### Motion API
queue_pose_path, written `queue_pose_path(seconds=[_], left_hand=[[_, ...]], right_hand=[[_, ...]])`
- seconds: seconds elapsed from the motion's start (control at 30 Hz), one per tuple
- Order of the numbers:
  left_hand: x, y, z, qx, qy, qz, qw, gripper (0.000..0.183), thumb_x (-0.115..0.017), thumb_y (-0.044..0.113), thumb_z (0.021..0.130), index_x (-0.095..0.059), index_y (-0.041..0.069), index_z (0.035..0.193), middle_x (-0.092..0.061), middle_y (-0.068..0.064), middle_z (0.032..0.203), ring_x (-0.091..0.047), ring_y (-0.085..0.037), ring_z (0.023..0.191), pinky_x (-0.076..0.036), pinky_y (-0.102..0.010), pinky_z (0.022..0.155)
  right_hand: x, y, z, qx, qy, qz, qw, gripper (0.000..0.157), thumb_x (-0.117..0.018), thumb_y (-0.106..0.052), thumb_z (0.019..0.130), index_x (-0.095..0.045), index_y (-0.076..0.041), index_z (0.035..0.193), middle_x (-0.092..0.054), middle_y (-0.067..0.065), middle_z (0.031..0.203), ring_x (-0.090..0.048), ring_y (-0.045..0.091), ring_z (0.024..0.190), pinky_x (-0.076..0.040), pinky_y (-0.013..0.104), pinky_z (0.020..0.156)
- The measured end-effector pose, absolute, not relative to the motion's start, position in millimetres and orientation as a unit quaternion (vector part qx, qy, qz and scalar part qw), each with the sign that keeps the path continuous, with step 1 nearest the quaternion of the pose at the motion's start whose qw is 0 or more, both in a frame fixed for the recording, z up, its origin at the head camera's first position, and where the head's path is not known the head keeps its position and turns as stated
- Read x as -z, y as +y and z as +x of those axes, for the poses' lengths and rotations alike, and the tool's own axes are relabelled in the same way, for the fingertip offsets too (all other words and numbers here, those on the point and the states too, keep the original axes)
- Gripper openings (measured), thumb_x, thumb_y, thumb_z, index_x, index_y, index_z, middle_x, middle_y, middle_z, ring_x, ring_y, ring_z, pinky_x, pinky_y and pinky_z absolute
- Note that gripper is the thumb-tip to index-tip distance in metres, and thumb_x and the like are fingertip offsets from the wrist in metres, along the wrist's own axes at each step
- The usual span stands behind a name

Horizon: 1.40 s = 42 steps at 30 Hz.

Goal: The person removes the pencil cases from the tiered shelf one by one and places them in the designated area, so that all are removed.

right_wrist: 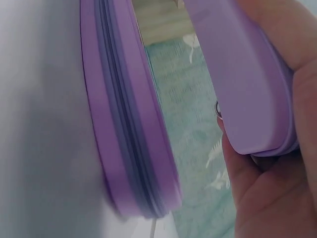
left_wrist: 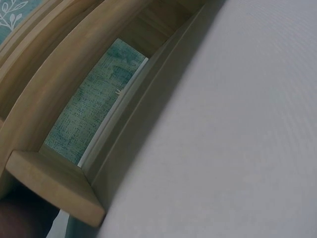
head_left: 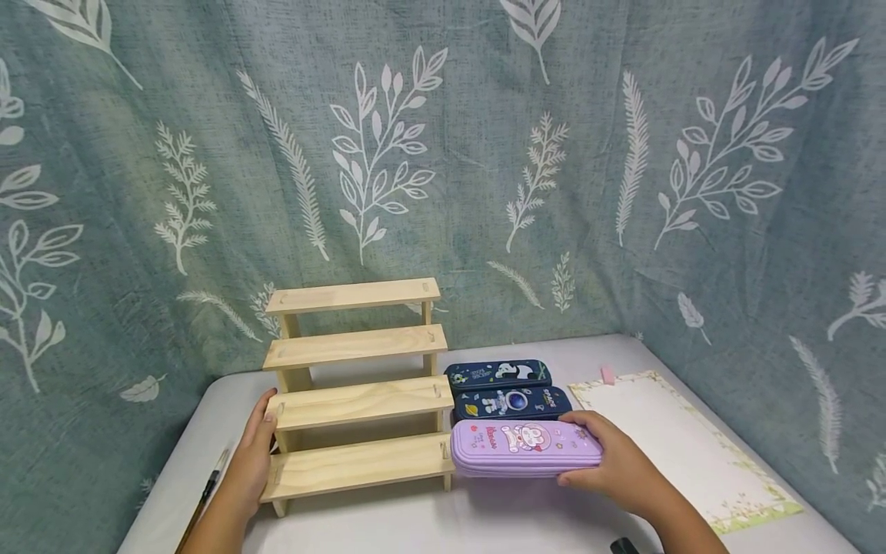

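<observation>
My right hand (head_left: 616, 465) grips the right end of a lilac pencil case (head_left: 522, 454) with a cartoon figure on its lid. Thumb and fingers curl round that end, seen close up in the right wrist view. The case is raised in front of two dark blue pencil cases, one with an astronaut (head_left: 512, 402), one with a panda (head_left: 498, 373). Below it in the right wrist view lies a purple-sided zipped case (right_wrist: 129, 114). At the left end of a four-step wooden rack (head_left: 360, 402), my left hand (head_left: 251, 462) holds the side by the lower steps.
A brush (head_left: 205, 492) lies left of the rack. On the right are a sheet of paper with a leafy border (head_left: 678, 438) and a small pink piece (head_left: 607, 375). A dark object (head_left: 624, 545) shows at the front edge. Patterned curtain (head_left: 471, 192) surrounds the white table.
</observation>
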<state>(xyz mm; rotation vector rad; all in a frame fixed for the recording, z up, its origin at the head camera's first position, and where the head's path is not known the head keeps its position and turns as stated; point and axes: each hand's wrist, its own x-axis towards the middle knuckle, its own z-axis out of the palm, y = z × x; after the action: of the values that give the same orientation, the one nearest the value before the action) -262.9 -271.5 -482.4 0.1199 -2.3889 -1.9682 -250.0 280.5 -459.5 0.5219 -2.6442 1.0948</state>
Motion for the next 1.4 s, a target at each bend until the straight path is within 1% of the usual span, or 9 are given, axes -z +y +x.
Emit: queue_pose_path(seconds=[0.17,0.4,0.63,0.77,0.9,1.13,1.4], left_hand=[[483.3,-272.4,-262.4,0.631,-0.774,0.034,0.031,0.062,-0.017,0.05,0.114,0.002,0.033,0.17,0.006,-0.008,0.177,0.007,-0.039,0.162,0.001,-0.07,0.126],[482.5,-271.8,-262.4,0.629,-0.776,0.036,0.029,0.061,-0.016,0.05,0.114,0.003,0.034,0.17,0.006,-0.007,0.177,0.008,-0.039,0.162,0.002,-0.07,0.126],[483.2,-272.0,-263.1,0.632,-0.774,0.031,0.03,0.061,-0.017,0.049,0.114,0.002,0.034,0.17,0.006,-0.009,0.177,0.007,-0.039,0.162,0.002,-0.071,0.126],[484.4,-273.3,-263.9,0.631,-0.775,0.035,0.023,0.061,-0.017,0.051,0.114,0.003,0.035,0.169,0.006,-0.008,0.177,0.007,-0.04,0.162,0.001,-0.071,0.126],[484.5,-274.2,-264.0,0.635,-0.772,0.03,0.023,0.062,-0.017,0.051,0.114,0.003,0.034,0.17,0.006,-0.009,0.177,0.008,-0.04,0.162,0.001,-0.071,0.126],[484.4,-272.8,-262.8,0.637,-0.77,0.03,0.032,0.06,-0.017,0.047,0.115,0.002,0.033,0.17,0.005,-0.01,0.177,0.007,-0.039,0.162,0.001,-0.069,0.127],[484.0,-273.4,-261.3,0.63,-0.775,0.028,0.031,0.062,-0.018,0.051,0.114,0.002,0.032,0.17,0.005,-0.01,0.177,0.007,-0.039,0.162,0.001,-0.07,0.126]], right_hand=[[464.6,291.0,-248.1,-0.354,-0.911,0.172,0.12,0.083,-0.101,-0.04,0.065,-0.063,-0.017,0.135,-0.068,0.002,0.131,-0.058,0.006,0.108,-0.05,0.026,0.09],[471.8,299.6,-244.0,-0.357,-0.913,0.169,0.104,0.083,-0.1,-0.038,0.066,-0.063,-0.014,0.137,-0.067,0.007,0.133,-0.056,0.006,0.106,-0.05,0.026,0.088],[479.8,303.2,-243.8,-0.34,-0.914,0.18,0.125,0.083,-0.101,-0.039,0.064,-0.065,-0.014,0.135,-0.068,0.007,0.132,-0.056,0.004,0.109,-0.049,0.025,0.091],[482.5,304.0,-243.3,-0.339,-0.914,0.187,0.123,0.082,-0.101,-0.039,0.064,-0.065,-0.015,0.134,-0.068,0.006,0.132,-0.056,0.003,0.111,-0.048,0.023,0.093],[481.7,305.4,-242.5,-0.341,-0.914,0.188,0.111,0.082,-0.1,-0.04,0.064,-0.065,-0.016,0.135,-0.067,0.006,0.134,-0.056,0.002,0.112,-0.048,0.023,0.093],[479.9,308.2,-239.9,-0.335,-0.918,0.185,0.101,0.082,-0.101,-0.042,0.063,-0.065,-0.018,0.133,-0.067,0.005,0.133,-0.055,0.002,0.11,-0.048,0.024,0.092],[481.9,310.2,-231.8,-0.331,-0.921,0.187,0.088,0.078,-0.1,-0.044,0.063,-0.066,-0.02,0.13,-0.066,0.001,0.13,-0.056,0.001,0.109,-0.05,0.022,0.093]])
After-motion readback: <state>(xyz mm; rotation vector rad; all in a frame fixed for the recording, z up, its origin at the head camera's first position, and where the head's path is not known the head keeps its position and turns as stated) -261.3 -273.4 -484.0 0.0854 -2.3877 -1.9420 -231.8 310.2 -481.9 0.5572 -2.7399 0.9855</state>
